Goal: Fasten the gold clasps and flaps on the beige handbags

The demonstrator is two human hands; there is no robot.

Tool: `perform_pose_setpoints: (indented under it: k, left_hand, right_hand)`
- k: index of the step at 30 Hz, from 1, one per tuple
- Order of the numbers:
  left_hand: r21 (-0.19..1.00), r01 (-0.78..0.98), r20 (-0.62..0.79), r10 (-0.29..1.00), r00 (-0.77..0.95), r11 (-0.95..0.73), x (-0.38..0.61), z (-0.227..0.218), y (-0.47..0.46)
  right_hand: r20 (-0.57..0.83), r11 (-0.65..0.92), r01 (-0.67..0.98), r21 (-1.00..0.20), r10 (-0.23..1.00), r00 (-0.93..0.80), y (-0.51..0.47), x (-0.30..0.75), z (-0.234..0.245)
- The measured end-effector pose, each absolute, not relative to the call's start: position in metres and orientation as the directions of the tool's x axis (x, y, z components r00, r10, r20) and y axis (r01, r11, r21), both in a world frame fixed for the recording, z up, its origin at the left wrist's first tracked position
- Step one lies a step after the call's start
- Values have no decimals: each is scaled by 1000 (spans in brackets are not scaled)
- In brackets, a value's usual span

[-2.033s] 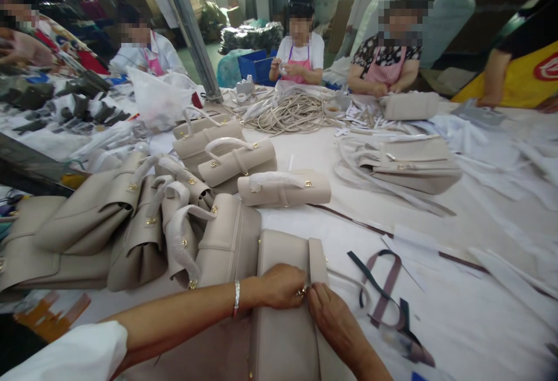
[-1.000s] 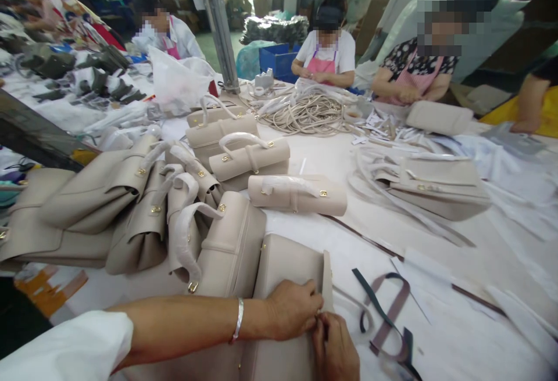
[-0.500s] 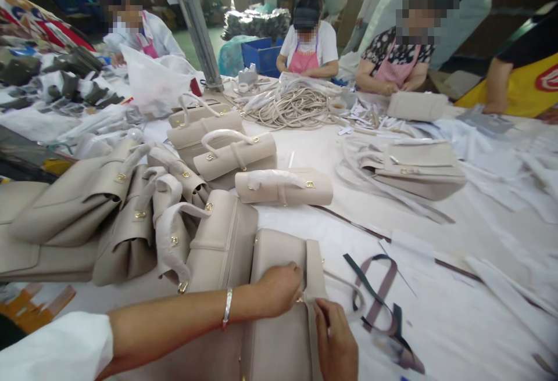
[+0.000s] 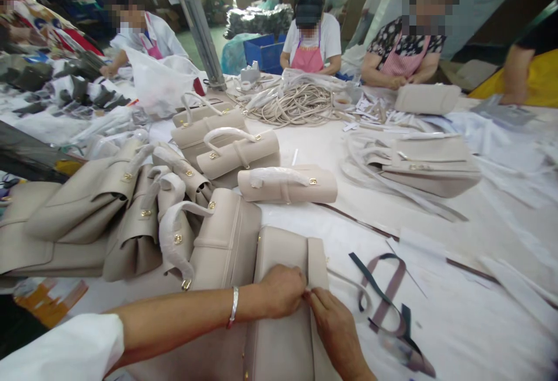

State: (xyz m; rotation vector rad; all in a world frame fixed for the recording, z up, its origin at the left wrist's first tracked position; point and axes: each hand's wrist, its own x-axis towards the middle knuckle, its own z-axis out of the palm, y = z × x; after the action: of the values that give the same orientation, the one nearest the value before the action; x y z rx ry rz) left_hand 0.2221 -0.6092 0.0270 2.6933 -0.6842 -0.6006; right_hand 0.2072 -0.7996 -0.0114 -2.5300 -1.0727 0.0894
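Note:
A beige handbag (image 4: 283,340) lies on the table in front of me, its raised flap band (image 4: 317,256) along the right side. My left hand (image 4: 283,291) reaches across it, closed, with the fingertips pinching at the inner edge of that band. From the lower right comes my right hand (image 4: 337,326), thumb and fingers pressed together on the same spot. The fingertips of both hands meet there and hide the small part between them. A thin beige strap (image 4: 349,276) trails out to the right of the bag.
Several beige handbags (image 4: 226,230) with wrapped handles crowd the left side. Another bag (image 4: 427,163) lies at the right. Dark ribbon strips (image 4: 386,305) lie right of my hands. Coiled straps (image 4: 296,105) are heaped farther back, where co-workers sit. A metal post (image 4: 196,27) rises at the back left.
My right hand has moved up and left along the band, bringing its fingertips against those of my left hand. The view has shifted slightly, so the surroundings appear farther right.

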Motion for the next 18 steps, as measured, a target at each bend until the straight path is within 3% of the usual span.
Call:
perform_pose_setpoints:
  k: [3, 11, 18]
  left_hand:
    - [402, -357, -327, -496, 804, -843, 224, 33, -605]
    - [431, -341, -332, -498, 801, -835, 226, 29, -604]
    - [462, -343, -318, -513, 797, -818, 228, 24, -603]
  right_hand:
    - [39, -608, 714, -347, 752, 659, -801, 216, -4]
    - [31, -365, 931, 11, 931, 364, -798, 227, 7]
    - [-3, -276, 957, 85, 961, 277, -793, 238, 3]
